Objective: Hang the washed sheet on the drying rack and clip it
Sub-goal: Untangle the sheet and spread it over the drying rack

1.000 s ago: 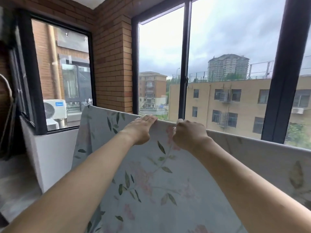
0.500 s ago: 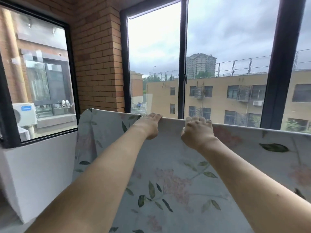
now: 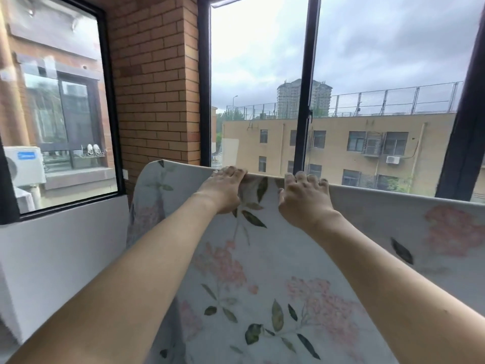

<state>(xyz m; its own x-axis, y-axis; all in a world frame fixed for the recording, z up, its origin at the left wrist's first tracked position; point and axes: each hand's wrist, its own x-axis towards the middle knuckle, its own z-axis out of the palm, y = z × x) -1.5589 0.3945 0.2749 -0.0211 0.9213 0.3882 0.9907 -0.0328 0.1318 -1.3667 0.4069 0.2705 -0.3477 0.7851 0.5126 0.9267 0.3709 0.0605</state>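
Both hands are up at the top of the sheet (image 3: 262, 271): the left hand (image 3: 223, 191) lies fairly flat, fingers curled over the top fold, and the right hand (image 3: 304, 198) sits just beside it, fingers hooked over the same edge, gripping the cloth. From the head view, the floral sheet is draped over what I take to be the drying rack's bar, though the bar itself is hidden under the fabric. It runs from a bunched end near the brick pillar (image 3: 154, 82) off past the right edge of frame, in front of the window (image 3: 307, 101). So hanging looks largely done; the hands seem to be evening out the top fold. No clips show anywhere, so by my reckoning the clipping is all left to do.
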